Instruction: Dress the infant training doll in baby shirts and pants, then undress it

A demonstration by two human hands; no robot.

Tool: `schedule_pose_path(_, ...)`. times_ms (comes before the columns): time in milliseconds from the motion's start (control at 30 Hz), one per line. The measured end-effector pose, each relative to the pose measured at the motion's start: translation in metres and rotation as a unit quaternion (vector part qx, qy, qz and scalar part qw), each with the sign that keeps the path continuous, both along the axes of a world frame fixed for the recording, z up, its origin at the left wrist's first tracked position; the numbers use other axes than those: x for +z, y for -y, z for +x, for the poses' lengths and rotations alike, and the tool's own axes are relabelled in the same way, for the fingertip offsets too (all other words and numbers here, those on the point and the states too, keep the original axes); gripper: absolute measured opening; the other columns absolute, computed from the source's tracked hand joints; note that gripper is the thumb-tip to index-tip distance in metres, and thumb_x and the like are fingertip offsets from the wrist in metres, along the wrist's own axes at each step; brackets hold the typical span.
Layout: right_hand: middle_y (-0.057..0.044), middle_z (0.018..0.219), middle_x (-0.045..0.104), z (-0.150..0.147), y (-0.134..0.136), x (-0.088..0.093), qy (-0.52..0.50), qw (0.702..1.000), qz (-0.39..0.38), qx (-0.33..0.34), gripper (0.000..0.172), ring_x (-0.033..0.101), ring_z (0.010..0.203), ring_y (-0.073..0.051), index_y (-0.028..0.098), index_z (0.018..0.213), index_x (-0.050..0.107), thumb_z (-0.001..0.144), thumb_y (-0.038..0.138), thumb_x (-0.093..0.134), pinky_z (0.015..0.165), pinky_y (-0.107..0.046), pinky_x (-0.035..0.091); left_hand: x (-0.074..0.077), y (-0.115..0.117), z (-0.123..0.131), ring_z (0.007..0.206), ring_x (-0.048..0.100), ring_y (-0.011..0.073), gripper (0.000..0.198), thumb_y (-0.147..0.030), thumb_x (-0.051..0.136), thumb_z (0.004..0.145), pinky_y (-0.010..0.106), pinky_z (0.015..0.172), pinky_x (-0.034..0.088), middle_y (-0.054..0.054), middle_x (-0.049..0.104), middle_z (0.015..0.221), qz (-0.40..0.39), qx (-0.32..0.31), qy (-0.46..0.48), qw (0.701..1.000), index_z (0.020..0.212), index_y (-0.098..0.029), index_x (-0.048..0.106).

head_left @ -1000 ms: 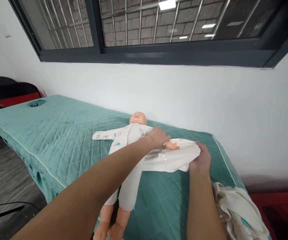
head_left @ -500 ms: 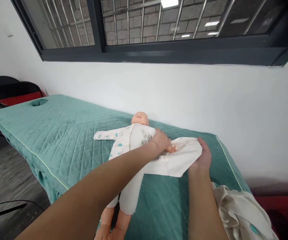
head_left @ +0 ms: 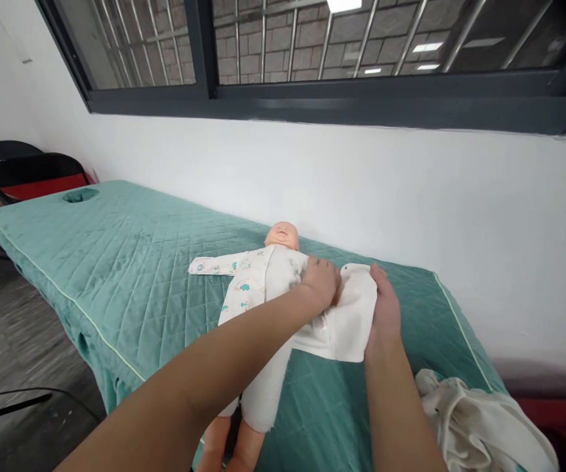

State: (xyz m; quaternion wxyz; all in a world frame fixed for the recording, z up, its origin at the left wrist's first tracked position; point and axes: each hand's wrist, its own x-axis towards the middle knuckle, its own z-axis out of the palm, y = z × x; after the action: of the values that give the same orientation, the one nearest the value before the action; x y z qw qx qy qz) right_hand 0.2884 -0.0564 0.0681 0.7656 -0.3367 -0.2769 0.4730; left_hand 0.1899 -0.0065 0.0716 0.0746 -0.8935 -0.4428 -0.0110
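Observation:
A baby doll (head_left: 283, 235) lies on its back on the green quilted bed cover, its legs toward me. One sleeve of a white printed baby top (head_left: 243, 288) covers the doll's arm on the left of the view; the top's other side is spread open to the right. My left hand (head_left: 323, 282) is closed round the doll's other arm, hiding most of it. With my right hand (head_left: 385, 305) I grip the outer edge of the top's loose side (head_left: 354, 314), fingers partly behind the cloth.
A crumpled cream cloth (head_left: 474, 419) lies at the bed's right end. The green bed cover (head_left: 130, 262) reaches left to a round hole (head_left: 80, 195). Black and red chairs (head_left: 37, 177) stand beyond. A white wall (head_left: 410, 190) and window run along the far side.
My right hand has moved left toward the doll with the top's edge, and the cloth has bunched. The doll's hand, seen before, is now largely hidden. The view has shifted slightly.

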Motion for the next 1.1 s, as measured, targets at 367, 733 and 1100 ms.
schedule_pose_path(367,0.003,0.077,0.064,-0.048,0.017,0.023,0.090,0.991,-0.063,0.078,0.032,0.065,0.073,-0.017,0.023,0.090,0.060,0.068,0.037,0.080,0.067,-0.030,0.055,0.043,-0.028,-0.039,0.099,0.065,0.0217,0.027,-0.032,0.051,0.088,0.033,0.085,0.048,0.005,0.071,0.112,-0.158,-0.063,0.086,0.982,0.108,-0.022,0.065)
schedule_pose_path(733,-0.004,0.126,0.061,-0.064,0.028,0.022,0.359,0.905,-0.075,0.217,0.041,0.063,0.092,-0.017,0.031,0.120,0.064,0.080,0.033,0.073,0.075,-0.030,0.052,0.053,-0.059,-0.100,0.107,0.059,0.0213,0.025,-0.011,0.049,0.084,0.029,0.086,0.046,0.009,0.068,0.107,-0.050,0.005,0.161,0.986,0.098,-0.018,0.068)
schedule_pose_path(1100,-0.004,0.140,0.057,-0.075,0.019,0.006,0.560,0.826,0.017,0.061,0.039,0.050,0.130,-0.026,0.031,0.126,0.062,0.089,0.041,0.063,0.111,-0.051,0.039,0.009,-0.016,-0.155,0.109,0.055,0.0190,0.022,-0.011,0.042,0.091,0.034,0.097,0.046,0.004,0.064,0.111,0.012,0.058,0.445,0.893,0.100,-0.021,0.059)
